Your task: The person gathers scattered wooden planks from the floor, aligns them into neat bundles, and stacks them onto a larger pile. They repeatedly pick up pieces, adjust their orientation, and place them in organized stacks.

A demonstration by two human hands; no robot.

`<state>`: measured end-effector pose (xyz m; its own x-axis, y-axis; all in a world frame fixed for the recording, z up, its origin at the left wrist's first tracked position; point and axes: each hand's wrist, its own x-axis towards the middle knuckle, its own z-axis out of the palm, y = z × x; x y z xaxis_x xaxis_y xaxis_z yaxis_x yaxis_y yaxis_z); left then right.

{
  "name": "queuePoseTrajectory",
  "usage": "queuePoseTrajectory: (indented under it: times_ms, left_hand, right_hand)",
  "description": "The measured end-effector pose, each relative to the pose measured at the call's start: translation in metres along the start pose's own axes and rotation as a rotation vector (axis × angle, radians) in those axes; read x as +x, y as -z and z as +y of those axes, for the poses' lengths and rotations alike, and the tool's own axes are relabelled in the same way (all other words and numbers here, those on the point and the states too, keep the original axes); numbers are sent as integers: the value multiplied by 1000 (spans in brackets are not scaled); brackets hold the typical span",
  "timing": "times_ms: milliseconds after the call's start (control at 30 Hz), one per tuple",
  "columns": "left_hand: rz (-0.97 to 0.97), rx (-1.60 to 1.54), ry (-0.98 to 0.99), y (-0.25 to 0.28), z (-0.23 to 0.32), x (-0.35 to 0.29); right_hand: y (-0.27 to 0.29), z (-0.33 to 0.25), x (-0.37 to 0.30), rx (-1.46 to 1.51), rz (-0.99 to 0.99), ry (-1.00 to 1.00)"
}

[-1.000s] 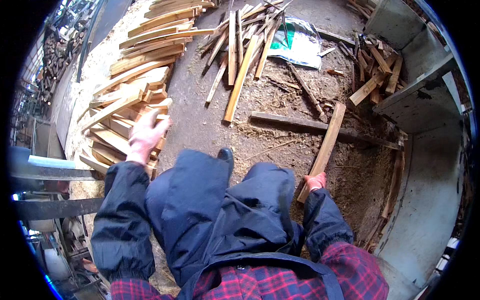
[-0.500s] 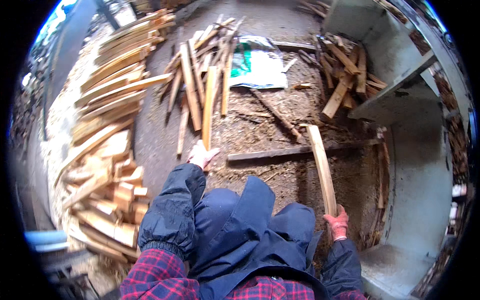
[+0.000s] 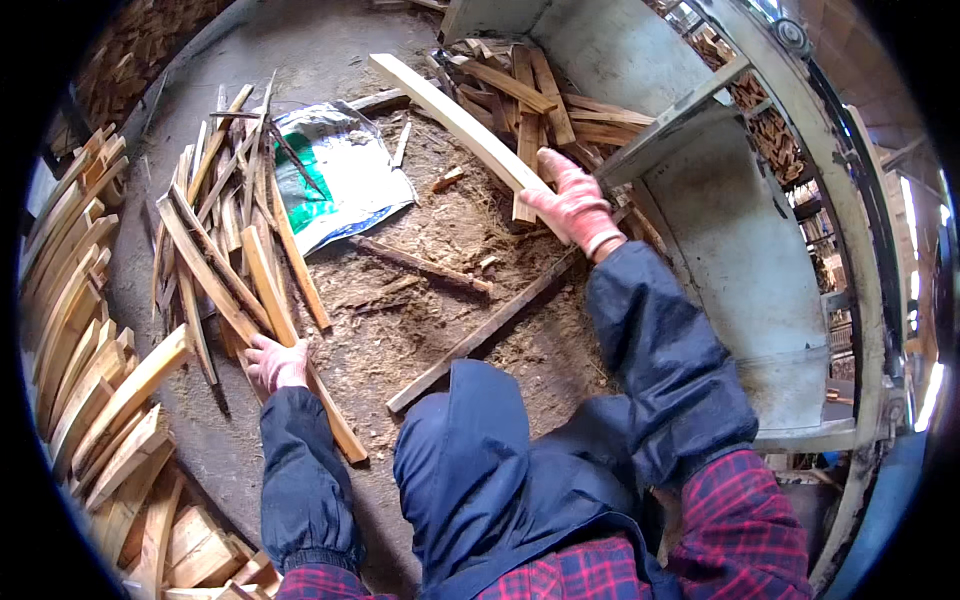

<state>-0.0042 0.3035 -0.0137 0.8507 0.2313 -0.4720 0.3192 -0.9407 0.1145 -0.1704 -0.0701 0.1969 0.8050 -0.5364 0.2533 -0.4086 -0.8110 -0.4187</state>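
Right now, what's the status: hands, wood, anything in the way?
Left hand on loose strips. Right hand at near end of pale plank, grip unclear. Possible snag: long bar lying low between them.

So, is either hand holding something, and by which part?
The right hand is at the near end of a long board; whether it grips cannot be told. The left hand lies over sticks, its hold unclear.
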Motion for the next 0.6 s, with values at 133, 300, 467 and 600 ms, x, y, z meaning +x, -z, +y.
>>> queuePoseTrajectory:
  times_ms: [133,300,467,600]
  left_hand:
    - [118,-144,-160,-24,-63,44]
    - [137,-21,-163,-26,-57,60]
    - [43,-113,-111,-5,-47,41]
    - [-52,-11,15,23,-47,52]
  right_hand:
    - [22,35,-24,-143,-531,-115]
    - [85,65,-130,-211,-1042,-514]
    - [77,-30,-105,477,-1010,-733]
    - [26,-53,-49,590,-1143,-447]
